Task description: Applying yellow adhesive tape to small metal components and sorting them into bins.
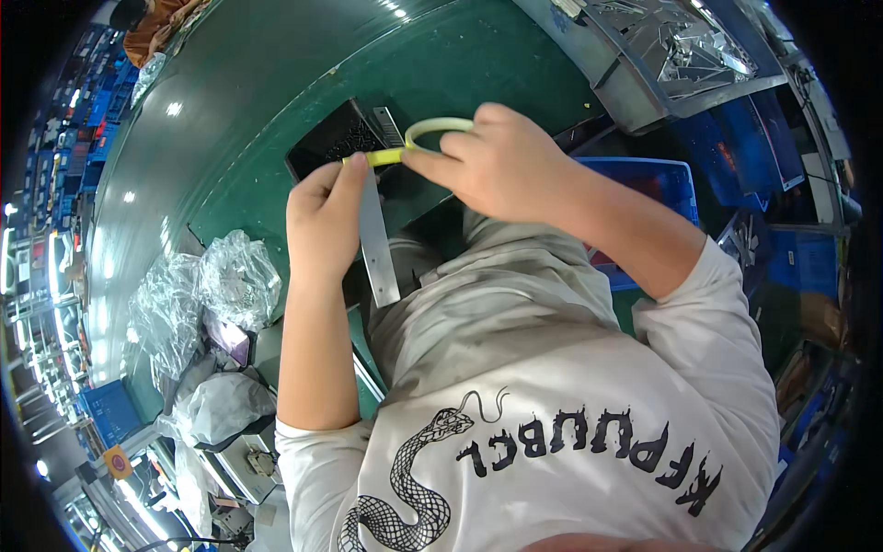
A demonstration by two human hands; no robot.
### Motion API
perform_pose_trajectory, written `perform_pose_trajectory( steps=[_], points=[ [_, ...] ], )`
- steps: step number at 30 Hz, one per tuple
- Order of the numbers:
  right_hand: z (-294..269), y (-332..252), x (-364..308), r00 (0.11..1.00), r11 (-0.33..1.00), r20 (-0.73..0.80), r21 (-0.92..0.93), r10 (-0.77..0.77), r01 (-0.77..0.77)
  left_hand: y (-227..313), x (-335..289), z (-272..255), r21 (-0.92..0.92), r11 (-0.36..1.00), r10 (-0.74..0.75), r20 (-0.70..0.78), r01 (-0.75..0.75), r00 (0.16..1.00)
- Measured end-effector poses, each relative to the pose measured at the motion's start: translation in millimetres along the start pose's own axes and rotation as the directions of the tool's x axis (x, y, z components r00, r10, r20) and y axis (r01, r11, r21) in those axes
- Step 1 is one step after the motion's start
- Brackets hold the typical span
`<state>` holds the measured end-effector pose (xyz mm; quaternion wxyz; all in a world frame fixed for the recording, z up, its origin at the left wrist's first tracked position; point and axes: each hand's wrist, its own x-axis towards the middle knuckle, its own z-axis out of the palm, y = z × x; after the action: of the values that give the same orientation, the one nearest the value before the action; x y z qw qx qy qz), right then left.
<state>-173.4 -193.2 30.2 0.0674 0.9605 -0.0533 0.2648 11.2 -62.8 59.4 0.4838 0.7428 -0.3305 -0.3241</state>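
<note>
A: Position of metal strip (pixel 378 250)?
B: Pinched at upper end by left hand (pixel 324 221), long axis running down toward the body, above the counter (pixel 230 120).
A: Tape roll (pixel 438 127)?
B: Clenched in right hand (pixel 501 166), just right of strip top; yellow tape end (pixel 384 157) stretched leftward, reaching left thumb.

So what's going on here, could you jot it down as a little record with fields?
Left hand: left hand grips a flat grey metal strip, thumb pressing the yellow tape end onto its top.
Right hand: right hand holds a roll of yellow tape, a short length pulled out.
Behind: black tray on the green table.
Left side: crumpled clear plastic bags.
Right side: blue bin.
</note>
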Motion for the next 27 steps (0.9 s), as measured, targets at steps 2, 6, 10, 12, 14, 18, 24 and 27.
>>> perform_pose_trajectory(
  steps=[2,6,10,12,14,18,24,27],
  points=[
    [-7.7,-10.2,-12.0,0.999,0.995,-0.032,0.09,-0.031,0.034,-5.9,-14.0,-3.3,-0.062,0.998,0.021,0.047,-0.018,0.999],
    [-12.5,-28.3,-25.1,0.999,0.956,0.005,0.289,0.038,-0.037,-2.8,-33.5,-13.6,-0.096,0.995,-0.019,0.1,0.029,0.995],
    [-13.7,-32.6,-25.4,0.999,0.857,0.048,0.515,-0.024,-0.004,3.8,-48.7,-29.0,-0.094,0.985,-0.123,0.179,0.141,0.976],
    [-8.9,-24.5,-20.2,0.999,0.813,0.024,0.581,-0.038,0.017,3.3,-55.0,-34.8,-0.036,0.996,-0.069,0.202,0.078,0.977],
    [2.2,-7.0,-7.8,0.983,0.824,-0.155,0.567,0.1,0.005,7.8,-62.7,-38.6,-0.003,0.996,-0.084,0.207,0.087,0.975],
    [65.3,38.6,23.4,0.955,0.832,0.035,0.484,0.293,-0.273,6.3,-72.2,-49.3,0.101,0.991,-0.11,0.222,0.089,0.969],
    [100.8,41.1,56.5,0.91,0.919,0.36,0.25,0.204,-0.305,1.2,-83.9,-63.7,0.029,0.991,-0.135,0.159,0.133,0.978],
    [102.0,35.3,40.3,0.911,0.938,0.375,0.218,0.175,-0.27,3.1,-87.5,-65.7,-0.013,0.983,-0.177,0.131,0.181,0.975]
  ],
)
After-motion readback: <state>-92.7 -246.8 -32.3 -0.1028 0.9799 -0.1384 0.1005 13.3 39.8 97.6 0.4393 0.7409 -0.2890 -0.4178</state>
